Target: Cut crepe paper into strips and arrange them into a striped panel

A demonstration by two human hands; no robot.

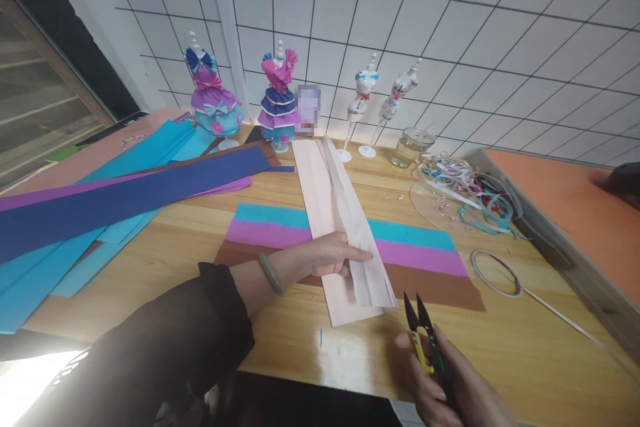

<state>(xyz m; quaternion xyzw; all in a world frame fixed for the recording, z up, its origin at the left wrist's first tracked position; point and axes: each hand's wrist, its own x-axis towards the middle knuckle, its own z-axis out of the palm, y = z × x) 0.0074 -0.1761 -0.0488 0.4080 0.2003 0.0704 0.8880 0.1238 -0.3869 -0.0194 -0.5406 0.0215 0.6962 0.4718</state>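
My left hand (333, 253) grips a folded white strip (370, 273), thumb on top, above a pale pink strip (313, 193) that looks like crepe paper. Beneath both lie blue, purple and brown bands (425, 253) spread flat across the table. Near the table's front edge my right hand (440, 380) holds small thread snips (423, 327) with black blades and yellow and dark handles. The blades point away from me, a little apart, close to the lower end of the white strip without touching it.
Blue and purple strips (135, 203) are stacked at left. Dressed mini mannequins (215, 100) and two barer ones (363, 107) stand along the tiled wall. A glass jar (413, 147), ribbon scraps (465, 187) and a ring on a stick (495, 273) lie right.
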